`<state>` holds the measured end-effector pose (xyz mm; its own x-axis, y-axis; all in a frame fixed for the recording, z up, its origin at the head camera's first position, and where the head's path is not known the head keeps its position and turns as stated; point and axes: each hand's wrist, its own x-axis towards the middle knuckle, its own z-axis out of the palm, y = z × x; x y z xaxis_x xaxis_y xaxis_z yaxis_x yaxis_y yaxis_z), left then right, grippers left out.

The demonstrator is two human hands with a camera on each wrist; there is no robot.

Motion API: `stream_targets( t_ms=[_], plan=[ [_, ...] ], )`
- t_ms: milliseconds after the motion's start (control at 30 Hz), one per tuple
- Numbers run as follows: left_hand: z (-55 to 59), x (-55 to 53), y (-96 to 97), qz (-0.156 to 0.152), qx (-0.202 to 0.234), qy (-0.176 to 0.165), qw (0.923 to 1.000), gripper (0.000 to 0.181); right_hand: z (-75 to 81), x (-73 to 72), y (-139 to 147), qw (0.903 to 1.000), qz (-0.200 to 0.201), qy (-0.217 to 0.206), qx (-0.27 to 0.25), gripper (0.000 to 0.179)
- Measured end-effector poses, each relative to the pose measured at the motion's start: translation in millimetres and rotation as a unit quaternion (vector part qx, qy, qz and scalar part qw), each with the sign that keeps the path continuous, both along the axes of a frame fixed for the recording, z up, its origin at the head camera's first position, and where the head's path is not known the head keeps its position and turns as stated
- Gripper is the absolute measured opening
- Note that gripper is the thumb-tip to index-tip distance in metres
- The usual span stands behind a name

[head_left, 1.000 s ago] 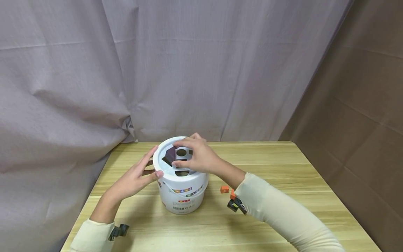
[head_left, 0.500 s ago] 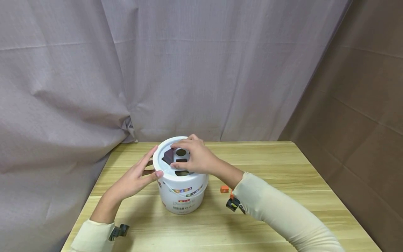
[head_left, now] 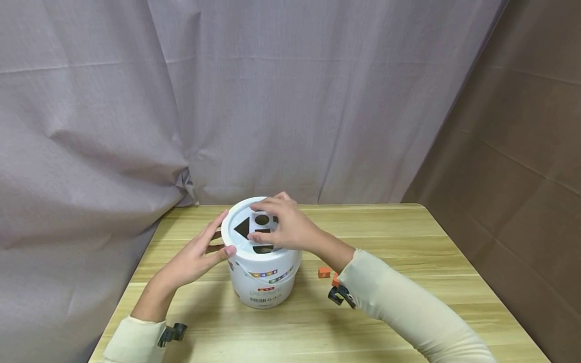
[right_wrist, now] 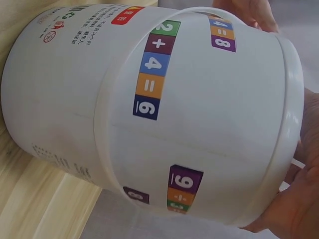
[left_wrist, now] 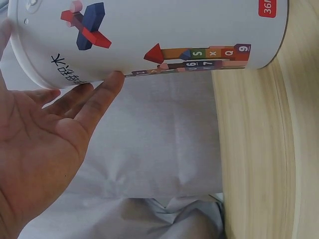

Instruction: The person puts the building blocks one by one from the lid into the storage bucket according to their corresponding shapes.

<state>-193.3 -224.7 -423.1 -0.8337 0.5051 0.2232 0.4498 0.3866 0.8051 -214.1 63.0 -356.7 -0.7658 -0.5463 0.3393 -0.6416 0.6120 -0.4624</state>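
Note:
A white plastic bucket (head_left: pixel 263 290) stands on the wooden table, its lid (head_left: pixel 242 245) cut with shaped holes. My left hand (head_left: pixel 195 256) lies against the bucket's left side, fingers spread along the wall and thumb at the rim; in the left wrist view the fingertips (left_wrist: pixel 117 77) touch the printed side. Over the lid is my right hand (head_left: pixel 292 224), thumb and index finger apart at the triangular hole (head_left: pixel 242 229), with nothing between them. That hole shows dark. The right hand covers part of the lid and some of its holes.
Two small orange blocks (head_left: pixel 324 273) lie on the table (head_left: pixel 386 302) right of the bucket, one partly hidden by the right wrist's camera (head_left: pixel 338 295). The bucket's thin white handle (right_wrist: pixel 102 114) hangs down its side. A grey curtain (head_left: pixel 290 101) stands behind the table.
The dark purple block, pinched by the right hand and sinking into the triangular hole before, is out of sight. The right hand's fingers have released it. The left hand stays put.

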Motion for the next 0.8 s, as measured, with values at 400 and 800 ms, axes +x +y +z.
stream_targets(
  t_ms=[400,800],
  plan=[
    [-1.6,-2.1,-1.8,0.000,0.006,0.001,1.0000,0.092,-0.6,3.9,37,0.9985,-0.025,0.018,-0.046,0.065],
    [-0.8,-2.7,-5.0,-0.001,-0.004,0.010,0.9999,0.092,-2.4,13.4,85,0.9957,-0.082,0.023,-0.037,0.060]
  ],
)
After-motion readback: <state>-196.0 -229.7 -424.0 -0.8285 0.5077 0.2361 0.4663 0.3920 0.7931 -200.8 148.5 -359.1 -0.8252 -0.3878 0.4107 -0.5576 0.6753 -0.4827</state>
